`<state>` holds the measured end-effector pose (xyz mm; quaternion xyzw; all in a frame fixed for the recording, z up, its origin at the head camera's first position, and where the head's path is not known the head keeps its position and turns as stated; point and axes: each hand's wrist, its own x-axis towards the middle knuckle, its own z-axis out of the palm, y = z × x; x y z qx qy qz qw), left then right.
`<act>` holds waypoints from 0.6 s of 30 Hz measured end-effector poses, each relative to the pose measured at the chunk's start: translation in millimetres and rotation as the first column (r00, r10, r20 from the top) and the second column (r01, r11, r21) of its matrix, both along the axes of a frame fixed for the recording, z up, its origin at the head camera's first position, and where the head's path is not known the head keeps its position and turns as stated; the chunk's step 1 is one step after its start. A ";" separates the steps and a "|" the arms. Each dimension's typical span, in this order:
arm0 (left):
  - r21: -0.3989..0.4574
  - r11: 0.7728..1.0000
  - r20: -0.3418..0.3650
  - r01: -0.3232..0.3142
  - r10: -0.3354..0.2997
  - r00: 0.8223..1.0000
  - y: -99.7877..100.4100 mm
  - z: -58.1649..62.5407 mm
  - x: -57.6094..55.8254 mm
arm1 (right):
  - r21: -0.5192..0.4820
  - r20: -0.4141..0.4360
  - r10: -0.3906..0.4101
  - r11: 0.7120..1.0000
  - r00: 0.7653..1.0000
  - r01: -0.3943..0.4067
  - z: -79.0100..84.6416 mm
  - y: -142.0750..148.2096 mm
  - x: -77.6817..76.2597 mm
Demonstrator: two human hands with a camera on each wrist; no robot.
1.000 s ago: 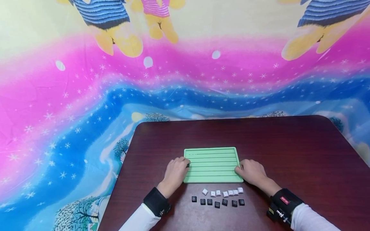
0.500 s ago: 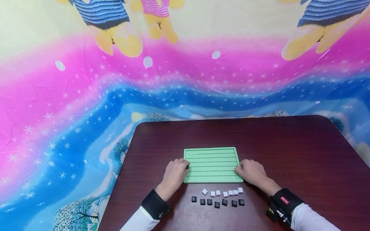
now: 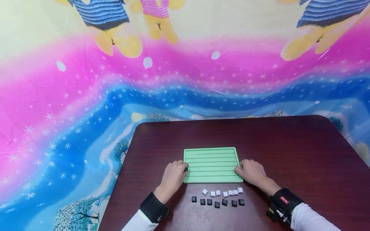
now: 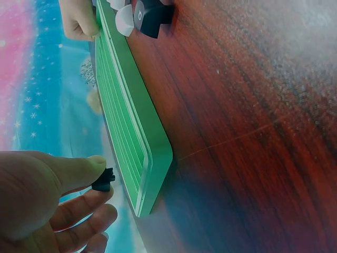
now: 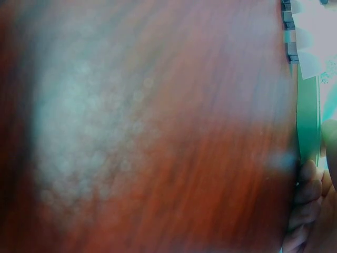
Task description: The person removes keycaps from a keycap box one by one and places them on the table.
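My left hand pinches a small black keycap between thumb and forefinger, just off the left edge of a light green ridged board. In the left wrist view, a gap separates that keycap from the board. My right hand grips the board's right edge, thumb on top, fingers against the side in the right wrist view. The board lies flat on the table. In front of it is a row of several white keycaps. Nearer still is a row of several black keycaps.
The dark red wooden table extends behind the board and to both sides. A colourful patterned cloth hangs beyond its far edge. A black strap is on the left wrist and another black strap on the right.
My left hand has shifted slightly left and toward me with the black keycap, off the board's left edge. The right hand, the board and the rows of keycaps have not moved.
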<state>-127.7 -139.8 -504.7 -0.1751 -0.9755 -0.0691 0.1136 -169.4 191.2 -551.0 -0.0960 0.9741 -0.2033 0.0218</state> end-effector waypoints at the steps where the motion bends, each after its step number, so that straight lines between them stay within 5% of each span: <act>1: 0.000 1.000 0.002 0.000 0.000 1.000 -0.3 0.4 0.5 | 0.000 -0.001 -0.001 1.000 1.000 0.001 -0.1 -0.2 -0.2; 18: 0.007 1.000 -0.002 -0.005 0.005 1.000 -3.3 2.8 6.5 | -0.001 0.010 -0.006 1.000 1.000 0.006 1.3 -0.6 0.3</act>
